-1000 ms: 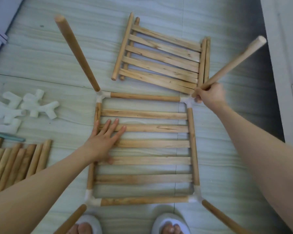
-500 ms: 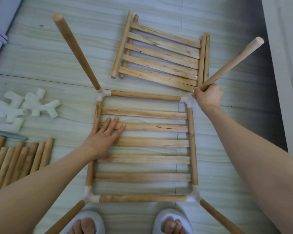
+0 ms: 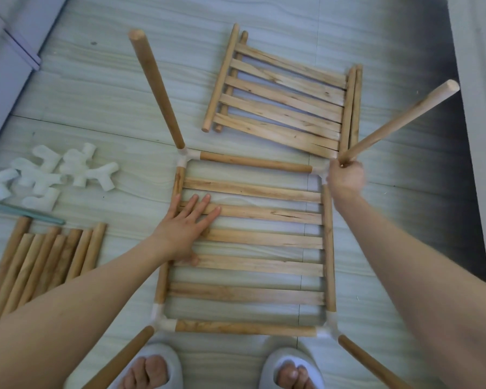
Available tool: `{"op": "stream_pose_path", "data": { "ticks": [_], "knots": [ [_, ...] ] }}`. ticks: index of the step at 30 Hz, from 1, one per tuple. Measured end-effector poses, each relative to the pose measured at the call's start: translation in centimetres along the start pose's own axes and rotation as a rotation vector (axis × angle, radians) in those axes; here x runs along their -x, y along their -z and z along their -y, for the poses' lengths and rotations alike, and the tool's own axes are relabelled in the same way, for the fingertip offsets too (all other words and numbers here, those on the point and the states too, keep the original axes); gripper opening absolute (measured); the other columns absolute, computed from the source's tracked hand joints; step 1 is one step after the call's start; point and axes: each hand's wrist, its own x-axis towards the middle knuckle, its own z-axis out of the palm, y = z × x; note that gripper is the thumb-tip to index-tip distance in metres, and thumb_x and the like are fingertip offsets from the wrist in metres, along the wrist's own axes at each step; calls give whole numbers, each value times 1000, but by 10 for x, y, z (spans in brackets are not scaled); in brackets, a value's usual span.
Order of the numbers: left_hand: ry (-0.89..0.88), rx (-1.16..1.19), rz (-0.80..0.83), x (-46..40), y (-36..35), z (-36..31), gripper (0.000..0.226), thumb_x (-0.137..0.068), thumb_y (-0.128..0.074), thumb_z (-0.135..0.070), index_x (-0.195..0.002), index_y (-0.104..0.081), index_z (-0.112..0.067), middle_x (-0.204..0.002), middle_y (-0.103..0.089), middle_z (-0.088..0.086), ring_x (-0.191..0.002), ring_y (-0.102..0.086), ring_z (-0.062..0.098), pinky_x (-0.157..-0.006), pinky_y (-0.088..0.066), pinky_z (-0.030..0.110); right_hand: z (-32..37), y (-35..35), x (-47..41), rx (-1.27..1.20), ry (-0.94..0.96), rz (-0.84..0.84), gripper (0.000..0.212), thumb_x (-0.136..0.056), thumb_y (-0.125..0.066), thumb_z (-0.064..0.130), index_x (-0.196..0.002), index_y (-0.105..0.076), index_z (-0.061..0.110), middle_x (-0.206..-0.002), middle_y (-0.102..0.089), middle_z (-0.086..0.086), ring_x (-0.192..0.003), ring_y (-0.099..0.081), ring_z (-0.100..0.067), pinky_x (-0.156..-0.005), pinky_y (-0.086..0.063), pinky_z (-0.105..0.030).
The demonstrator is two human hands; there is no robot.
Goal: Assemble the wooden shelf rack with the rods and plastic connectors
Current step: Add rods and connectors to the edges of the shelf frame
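Pale wood makes up nearly everything in view. One slatted shelf panel point(image 3: 250, 242) lies flat on the grey wood-grain floor point(image 3: 101, 88), framed by round rods joined at its four corners with white plastic connectors. An upright rod stands in each corner — the far-left upright point(image 3: 156, 91) at 11 o'clock is seated in its connector point(image 3: 186, 160), and two more rise at 7 and 5 o'clock beside the person's white slippers point(image 3: 149, 366).

The right hand point(image 3: 345, 178) is clenched around the base of the far-right upright point(image 3: 399, 123) at 2 o'clock, right at the connector there, apparently pressing it home. The left hand point(image 3: 184, 231) lies flat, fingers straight and spread, on the slats near the panel's left rail, steadying it.

By my reading the first tier is almost finished — the rest is not started. Two more slatted panels point(image 3: 284, 96) are stacked at 12 o'clock, a heap of spare white connectors point(image 3: 59, 175) sits at 9 o'clock, and a row of loose rods point(image 3: 45, 262) lies at 8 o'clock.

The rods are smooth, round dowels; the slats are flat, with visible grain; the connectors are matte, branched tubes.
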Motion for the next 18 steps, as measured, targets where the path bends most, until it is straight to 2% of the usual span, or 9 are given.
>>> {"op": "stream_pose_path", "data": {
  "ticks": [2, 3, 6, 8, 9, 12, 18],
  "knots": [
    [-9, 10, -33, 1, -2, 2, 119, -75, -69, -50, -140, 30, -32, -149, 35, 3, -141, 25, 25, -109, 21, 45, -7, -18, 28, -12, -18, 57, 40, -95, -46, 22, -128, -46, 0, -125, -56, -19, -117, -52, -34, -99, -41, -38],
    [-12, 11, -47, 1, -3, 3, 120, -75, -68, -52, -138, 31, -31, -148, 37, 1, -141, 26, 25, -109, 22, 44, -12, -29, 46, 42, 49, 122, 42, -96, -45, 21, -132, -42, -1, -130, -51, -21, -120, -48, -34, -101, -38, -37],
    [39, 63, -134, 6, -9, 8, 123, -70, -66, -62, -133, 35, -28, -141, 41, -1, -136, 32, 23, -109, 23, 42, -34, -52, 99, 420, 550, 451, 55, -95, -48, 27, -144, -30, 9, -151, -25, -17, -138, -24, -32, -111, -24, -39],
    [146, 158, -210, 13, -15, 11, 127, -67, -63, -68, -133, 36, -24, -142, 41, 3, -134, 34, 21, -111, 20, 41, -48, -62, 119, 762, 885, 620, 65, -94, -45, 42, -149, -16, 21, -158, -3, -8, -145, -3, -29, -115, -13, -49],
    [208, 218, -236, 16, -19, 12, 128, -67, -62, -71, -134, 35, -20, -144, 39, 3, -136, 32, 20, -112, 19, 39, -53, -65, 124, 898, 971, 676, 70, -94, -43, 48, -150, -8, 26, -158, 7, -5, -145, 5, -29, -114, -7, -54],
    [302, 336, -241, 26, -31, 14, 126, -68, -53, -76, -136, 34, -14, -153, 28, 4, -142, 22, 19, -114, 14, 37, -61, -72, 128, 1079, 1015, 751, 75, -93, -33, 58, -148, 11, 32, -155, 26, -3, -142, 21, -30, -111, 4, -61],
    [314, 361, -246, 12, -19, 16, 124, -71, -55, -72, -144, 23, -9, -156, 20, 5, -144, 17, 19, -115, 9, 39, -47, -73, 115, 1166, 974, 767, 79, -91, -29, 64, -147, 17, 32, -152, 32, -3, -141, 26, -30, -112, 6, -61]
  ]
}}
